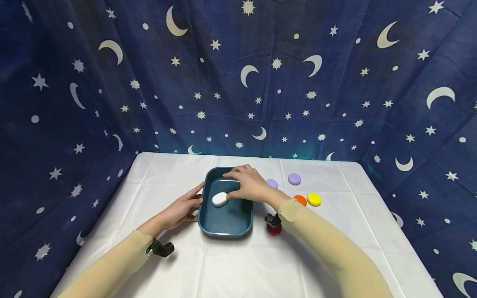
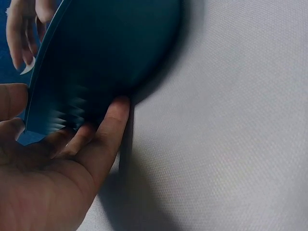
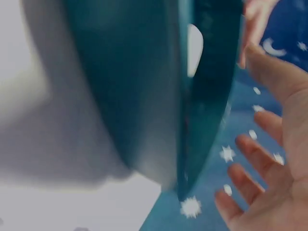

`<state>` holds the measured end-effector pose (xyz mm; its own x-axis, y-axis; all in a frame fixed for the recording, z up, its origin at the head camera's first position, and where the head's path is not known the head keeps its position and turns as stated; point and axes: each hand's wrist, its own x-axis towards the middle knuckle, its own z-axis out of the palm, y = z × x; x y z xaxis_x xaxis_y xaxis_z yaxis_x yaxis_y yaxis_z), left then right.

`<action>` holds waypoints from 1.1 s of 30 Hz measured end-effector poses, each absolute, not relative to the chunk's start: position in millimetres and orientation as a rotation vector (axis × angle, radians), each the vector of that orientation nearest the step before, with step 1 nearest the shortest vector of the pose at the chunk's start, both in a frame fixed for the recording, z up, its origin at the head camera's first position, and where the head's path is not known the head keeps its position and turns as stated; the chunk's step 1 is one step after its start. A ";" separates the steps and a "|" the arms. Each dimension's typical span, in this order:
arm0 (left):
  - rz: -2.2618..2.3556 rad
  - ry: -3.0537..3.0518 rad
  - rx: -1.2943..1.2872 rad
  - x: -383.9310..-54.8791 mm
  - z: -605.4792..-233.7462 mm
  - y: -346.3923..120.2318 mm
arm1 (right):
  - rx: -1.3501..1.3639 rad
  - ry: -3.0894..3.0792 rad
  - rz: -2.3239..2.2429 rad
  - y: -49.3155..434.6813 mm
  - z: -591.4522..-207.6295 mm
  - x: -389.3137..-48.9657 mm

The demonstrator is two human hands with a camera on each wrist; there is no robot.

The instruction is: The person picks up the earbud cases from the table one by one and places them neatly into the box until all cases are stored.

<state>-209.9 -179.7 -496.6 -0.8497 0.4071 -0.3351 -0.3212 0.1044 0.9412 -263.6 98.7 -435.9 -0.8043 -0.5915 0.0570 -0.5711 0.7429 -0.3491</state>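
A dark teal rectangular tray (image 1: pixel 225 225) with raised walls stands on the white-covered table. On its floor lies a smooth, rounded white piece (image 1: pixel 219 200), longer than wide; whether it is one piece or two touching, I cannot tell. My left hand (image 1: pixel 179 212) rests its fingers against the tray's left outer wall, as the left wrist view also shows. Over the tray's right side hovers my right hand (image 1: pixel 250 184), fingers loosely bent and apart, the thumb tip close to the white piece. In the right wrist view nothing shows between the right hand's fingers (image 3: pixel 255 151).
Right of the tray lie small round discs: two lilac ones (image 1: pixel 294 179), an orange one (image 1: pixel 300 200), a yellow one (image 1: pixel 314 199) and a dark red one (image 1: pixel 274 229). My right forearm partly covers some. A star-and-moon curtain (image 1: pixel 223 82) surrounds the table's back and sides.
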 end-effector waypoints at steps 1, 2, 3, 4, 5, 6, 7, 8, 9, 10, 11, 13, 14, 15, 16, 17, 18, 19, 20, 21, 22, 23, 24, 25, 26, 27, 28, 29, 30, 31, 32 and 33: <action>1.800 1.863 0.083 -209.9 -496.5 -179.5 | -0.962 2.874 -0.588 105.8 -432.5 -263.5; 1.801 1.865 0.083 -209.9 -496.3 -179.4 | -0.962 2.864 -0.632 113.4 -429.1 -262.9; 1.803 1.866 0.084 -209.9 -496.1 -179.3 | -0.959 2.857 -0.666 121.1 -426.0 -262.1; 1.803 1.867 0.085 -209.9 -496.1 -179.2 | -0.952 2.856 -0.692 129.1 -423.6 -261.2; 1.801 1.869 0.089 -209.8 -496.1 -179.3 | -0.942 2.854 -0.714 136.9 -421.1 -260.1; 1.800 1.870 0.091 -209.8 -496.1 -179.3 | -0.928 2.851 -0.736 145.0 -419.1 -258.9; 1.799 1.871 0.089 -209.7 -496.3 -179.3 | -0.915 2.851 -0.754 153.0 -417.7 -257.8; 1.798 1.872 0.089 -209.7 -496.4 -179.5 | -0.903 2.851 -0.773 161.1 -416.5 -256.7; 1.797 1.873 0.089 -209.7 -496.6 -179.6 | -0.882 2.856 -0.785 169.3 -415.6 -255.8; 1.797 1.874 0.089 -209.8 -496.8 -179.8 | -0.863 2.862 -0.801 177.5 -414.8 -254.8; 1.795 1.875 0.090 -209.8 -497.1 -179.8 | -0.844 2.868 -0.816 185.6 -414.2 -253.9; 1.796 1.876 0.087 -210.0 -497.6 -179.9 | -0.782 2.880 -0.850 201.8 -413.8 -251.9; 1.796 1.876 0.085 -210.1 -497.9 -180.0 | -0.751 2.885 -0.870 209.9 -413.8 -251.0; 1.795 1.877 0.084 -210.2 -498.1 -179.9 | -0.719 2.889 -0.887 218.0 -414.1 -249.8; 1.795 1.878 0.083 -210.3 -498.5 -179.9 | -0.685 2.892 -0.902 226.0 -414.5 -248.6; 1.792 1.879 0.084 -210.3 -498.9 -179.8 | -0.656 2.899 -0.908 234.2 -415.9 -247.6; 1.790 1.881 0.083 -210.4 -499.2 -179.8 | -0.623 2.904 -0.913 242.2 -417.3 -246.5; 1.789 1.883 0.082 -210.5 -499.5 -179.9 | -0.594 2.908 -0.919 250.0 -418.7 -245.3; 1.788 1.886 0.082 -210.6 -499.7 -180.0 | -0.578 2.917 -0.914 258.1 -420.4 -244.5; 1.787 1.889 0.083 -210.7 -499.9 -180.1 | -0.561 2.924 -0.911 265.7 -422.6 -243.7; 1.787 1.890 0.083 -210.8 -500.1 -180.1 | -0.540 2.930 -0.904 273.1 -425.0 -242.8; 1.784 1.894 0.082 -210.9 -500.2 -180.2 | -0.522 2.934 -0.900 280.4 -427.6 -241.8; 1.784 1.897 0.079 -211.0 -500.3 -180.3 | -0.507 2.932 -0.897 287.2 -430.0 -240.7; 1.783 1.899 0.081 -211.1 -500.3 -180.4 | -0.493 2.931 -0.891 294.1 -432.8 -239.8; 1.781 1.900 0.082 -211.2 -500.3 -180.4 | -0.480 2.931 -0.877 300.7 -435.9 -238.7; 1.779 1.900 0.085 -211.3 -500.2 -180.4 | -0.458 2.926 -0.863 306.6 -438.7 -237.3; 1.781 1.899 0.084 -211.3 -500.1 -180.3 | -0.447 2.923 -0.849 312.7 -441.7 -236.1; 1.781 1.898 0.084 -211.3 -499.9 -180.2 | -0.433 2.921 -0.837 318.3 -444.5 -234.9; 1.786 1.893 0.082 -211.4 -499.6 -180.0 | -0.421 2.917 -0.821 323.7 -447.5 -233.9; 1.791 1.888 0.080 -211.4 -499.3 -179.9 | -0.406 2.918 -0.802 328.9 -450.6 -233.0; 1.798 1.882 0.074 -211.5 -498.8 -179.6 | -0.392 2.917 -0.785 333.7 -453.2 -231.8; 1.803 1.876 0.072 -211.6 -498.3 -179.2 | -0.383 2.915 -0.771 338.6 -456.0 -230.8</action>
<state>-211.6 -179.2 -498.3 -0.8568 0.3924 -0.3344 -0.3186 0.1070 0.9418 -230.8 338.6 -456.0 -0.9632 -0.2667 -0.0341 -0.2150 0.8399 -0.4983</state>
